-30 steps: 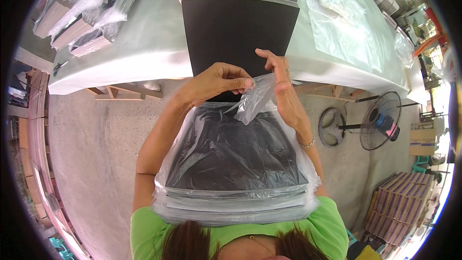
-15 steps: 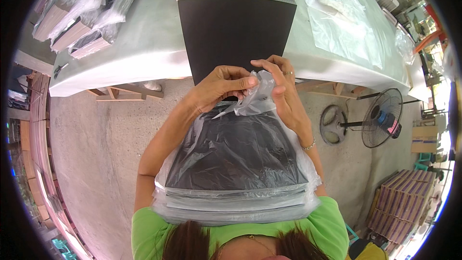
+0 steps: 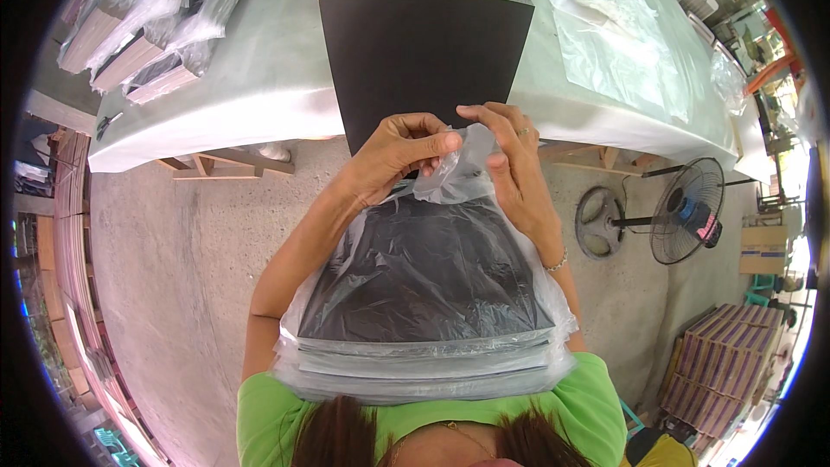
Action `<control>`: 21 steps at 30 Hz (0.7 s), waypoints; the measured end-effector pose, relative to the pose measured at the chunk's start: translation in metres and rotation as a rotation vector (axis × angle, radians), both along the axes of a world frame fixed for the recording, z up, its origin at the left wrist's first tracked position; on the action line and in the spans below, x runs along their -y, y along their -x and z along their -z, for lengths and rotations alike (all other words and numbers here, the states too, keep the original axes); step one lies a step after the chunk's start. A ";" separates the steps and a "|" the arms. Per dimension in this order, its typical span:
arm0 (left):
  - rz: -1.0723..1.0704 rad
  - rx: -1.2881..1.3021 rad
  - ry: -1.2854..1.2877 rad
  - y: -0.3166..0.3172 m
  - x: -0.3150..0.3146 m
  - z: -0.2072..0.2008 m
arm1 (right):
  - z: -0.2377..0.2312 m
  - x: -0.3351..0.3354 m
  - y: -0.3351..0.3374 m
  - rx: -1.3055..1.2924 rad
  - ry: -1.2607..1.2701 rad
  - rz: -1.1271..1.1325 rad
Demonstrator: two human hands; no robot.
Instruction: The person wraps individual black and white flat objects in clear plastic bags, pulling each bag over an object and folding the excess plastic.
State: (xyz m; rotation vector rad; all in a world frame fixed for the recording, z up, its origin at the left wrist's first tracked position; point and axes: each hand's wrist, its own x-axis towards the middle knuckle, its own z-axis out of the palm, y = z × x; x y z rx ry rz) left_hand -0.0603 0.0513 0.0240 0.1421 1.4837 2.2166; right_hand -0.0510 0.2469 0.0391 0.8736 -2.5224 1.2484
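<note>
A clear plastic bag (image 3: 415, 374) wraps a stack of black-topped sheets or boards (image 3: 424, 268), which lies close against my body, its layered edges facing me. My left hand (image 3: 413, 149) pinches the gathered, crumpled end of the bag between thumb and fingers. Beside that end is my right hand (image 3: 516, 151), thumb and curved fingers apart, the plastic lying between them; the inner fingertips are partly hidden. Just beyond both hands stands an unwrapped stack with a large black face (image 3: 424, 56), set at the table's near edge.
A pale-covered table (image 3: 277, 78) spans the far side. Plastic-wrapped stacks (image 3: 160, 65) lie at its left, near scissors (image 3: 108, 125); loose plastic bags (image 3: 618, 43) lie at its right. A standing fan (image 3: 687, 212) and a strapped pile of cartons (image 3: 722, 367) occupy the right floor.
The bag's gathered end has shifted and spread a little between my hands. My right hand has moved slightly right; the left still pinches the plastic.
</note>
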 end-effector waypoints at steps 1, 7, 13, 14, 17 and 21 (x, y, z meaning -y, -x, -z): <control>0.005 -0.002 -0.015 -0.001 0.001 0.001 | -0.003 0.001 -0.001 -0.027 -0.015 0.004; 0.034 0.059 -0.055 -0.002 -0.002 -0.001 | -0.008 0.004 0.003 -0.184 -0.001 0.024; 0.064 0.054 -0.051 -0.003 -0.004 -0.003 | -0.006 0.008 0.007 -0.332 0.010 0.033; 0.066 0.061 -0.059 -0.004 -0.004 -0.002 | -0.005 0.008 0.008 -0.349 0.014 0.035; 0.124 0.083 -0.163 -0.005 -0.006 -0.005 | -0.001 0.010 0.011 -0.393 0.032 0.035; 0.169 0.128 -0.263 -0.005 -0.007 -0.003 | 0.000 0.015 0.011 -0.297 0.143 0.003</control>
